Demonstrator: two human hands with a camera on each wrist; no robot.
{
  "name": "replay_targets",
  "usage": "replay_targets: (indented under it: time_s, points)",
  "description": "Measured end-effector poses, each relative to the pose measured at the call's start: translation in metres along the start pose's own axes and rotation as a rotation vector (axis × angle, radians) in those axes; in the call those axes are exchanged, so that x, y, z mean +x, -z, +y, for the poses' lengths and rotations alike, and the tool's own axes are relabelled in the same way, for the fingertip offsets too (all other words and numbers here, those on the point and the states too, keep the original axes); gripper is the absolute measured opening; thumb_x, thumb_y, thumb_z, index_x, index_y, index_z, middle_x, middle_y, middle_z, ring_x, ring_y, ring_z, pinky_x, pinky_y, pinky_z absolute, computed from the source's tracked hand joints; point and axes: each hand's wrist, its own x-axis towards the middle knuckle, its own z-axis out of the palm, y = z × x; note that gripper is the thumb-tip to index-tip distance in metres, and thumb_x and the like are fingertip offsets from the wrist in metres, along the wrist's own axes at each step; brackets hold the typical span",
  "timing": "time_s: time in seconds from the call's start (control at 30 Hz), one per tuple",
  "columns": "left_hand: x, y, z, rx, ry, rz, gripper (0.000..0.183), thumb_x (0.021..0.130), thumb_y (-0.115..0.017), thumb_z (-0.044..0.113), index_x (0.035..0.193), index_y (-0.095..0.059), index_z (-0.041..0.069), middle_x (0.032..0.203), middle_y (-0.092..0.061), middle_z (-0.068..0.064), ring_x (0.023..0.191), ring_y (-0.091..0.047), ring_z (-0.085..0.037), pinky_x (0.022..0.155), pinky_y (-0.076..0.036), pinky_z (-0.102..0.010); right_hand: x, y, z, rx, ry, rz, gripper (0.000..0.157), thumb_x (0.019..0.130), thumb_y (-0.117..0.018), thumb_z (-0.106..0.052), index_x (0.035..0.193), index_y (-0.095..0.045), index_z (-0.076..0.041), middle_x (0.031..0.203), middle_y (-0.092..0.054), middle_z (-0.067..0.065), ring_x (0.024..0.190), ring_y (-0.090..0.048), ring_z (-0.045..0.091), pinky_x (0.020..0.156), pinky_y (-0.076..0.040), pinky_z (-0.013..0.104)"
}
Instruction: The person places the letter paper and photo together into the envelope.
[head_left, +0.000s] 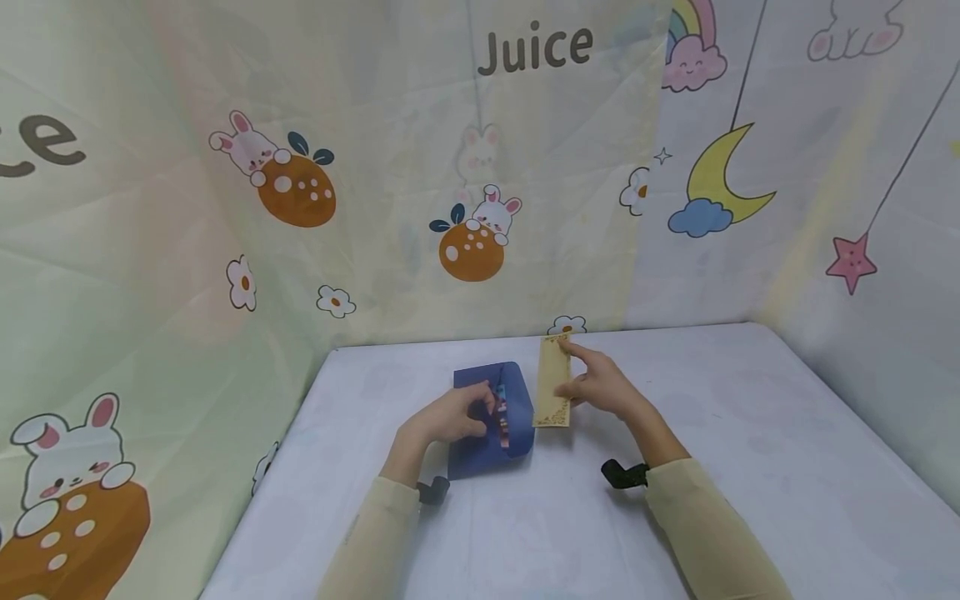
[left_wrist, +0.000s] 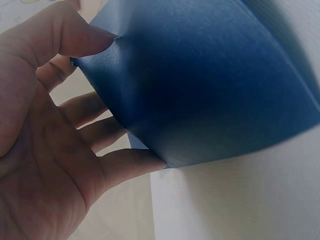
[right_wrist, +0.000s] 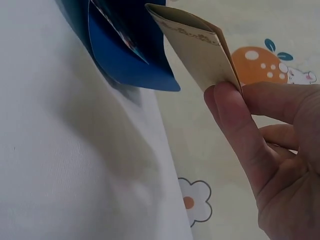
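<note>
A blue envelope [head_left: 472,458] is held above the white table with its flap open toward the right. My left hand [head_left: 446,417] pinches the edge of its mouth; in the left wrist view the thumb [left_wrist: 87,42] lies on the blue paper and the other fingers are behind it. A colourful printed card or paper [head_left: 503,417] shows inside the opening. Just right of the flap, my right hand [head_left: 606,383] holds a folded cream card [head_left: 553,379] with brown ornamental borders, upright between thumb and fingers. The right wrist view shows the card's fold slightly parted at one end.
The white table [head_left: 585,533] runs up to a printed fabric backdrop [head_left: 397,208] at the back and both sides. Each wrist carries a dark camera mount, the right one [head_left: 624,474] close above the tabletop.
</note>
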Motion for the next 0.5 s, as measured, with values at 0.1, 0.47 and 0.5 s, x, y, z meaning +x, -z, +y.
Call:
replay_targets:
  time_s: [0.1, 0.47, 0.5]
  points:
    - [0.000, 0.000, 0.000, -0.005, -0.001, 0.003, 0.032, 0.083, -0.072, 0.003, 0.102, -0.058, 0.024, 0.166, -0.040, -0.015, 0.148, -0.047, -0.031, 0.076, -0.046, -0.033, 0.001, -0.005, -0.001, 0.018, 0.010, -0.001, 0.094, 0.085, -0.082, -0.006, 0.163, -0.030, -0.012, 0.107, -0.077, 0.019, 0.073, -0.075, 0.022, 0.073, -0.062, 0.043]
    - [0.000, 0.001, -0.001, -0.006, -0.002, 0.003, 0.032, 0.083, -0.072, 0.003, 0.102, -0.058, 0.025, 0.165, -0.040, -0.015, 0.145, -0.050, -0.032, 0.072, -0.047, -0.031, 0.004, -0.027, -0.003, 0.036, 0.017, -0.016, 0.091, 0.087, -0.082, -0.011, 0.163, -0.031, -0.010, 0.092, -0.080, 0.013, 0.074, -0.076, 0.022, 0.078, -0.060, 0.054]
    - [0.000, 0.001, -0.001, -0.003, -0.003, 0.003, 0.032, 0.082, -0.072, 0.003, 0.102, -0.058, 0.025, 0.165, -0.040, -0.015, 0.146, -0.050, -0.032, 0.073, -0.046, -0.031, 0.004, -0.029, -0.003, 0.036, 0.019, -0.014, 0.091, 0.087, -0.081, -0.010, 0.163, -0.031, -0.010, 0.092, -0.080, 0.013, 0.074, -0.076, 0.022, 0.077, -0.060, 0.053]
